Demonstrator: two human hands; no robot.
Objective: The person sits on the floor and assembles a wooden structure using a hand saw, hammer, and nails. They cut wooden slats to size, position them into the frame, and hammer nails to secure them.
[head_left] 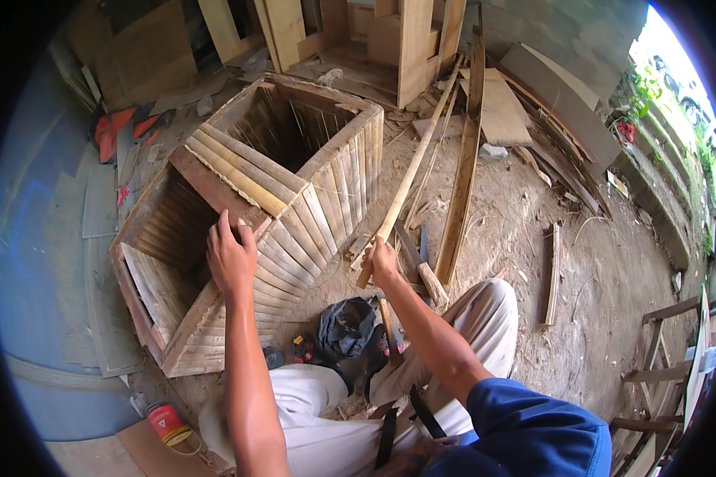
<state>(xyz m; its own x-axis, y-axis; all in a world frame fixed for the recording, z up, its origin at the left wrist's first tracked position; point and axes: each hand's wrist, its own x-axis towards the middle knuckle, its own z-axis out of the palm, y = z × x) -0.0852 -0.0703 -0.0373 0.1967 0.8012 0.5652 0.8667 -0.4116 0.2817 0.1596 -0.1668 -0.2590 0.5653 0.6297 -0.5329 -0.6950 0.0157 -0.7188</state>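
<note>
A large angular box (pixel 290 258), clad in bamboo slats and with two open compartments, stands on the ground in front of me. My left hand (pixel 232 256) lies on its brown middle board (pixel 215 187), fingers extended and holding nothing. To the right of the box, my right hand (pixel 382 262) is closed round the near end of a long, pale bamboo strip (pixel 412 176). The strip slants away toward the far wall. Along the board's far side, a yellowish slat (pixel 235 176) with a frayed edge lies beside other slats.
A long brown plank (pixel 463 183) lies right of the strip. Between my legs and the box are a black plastic bag (pixel 347 327) and a wooden tool handle (pixel 389 330). A red can (pixel 167 423) stands lower left. Scrap boards (pixel 497 107) lie near the far wall.
</note>
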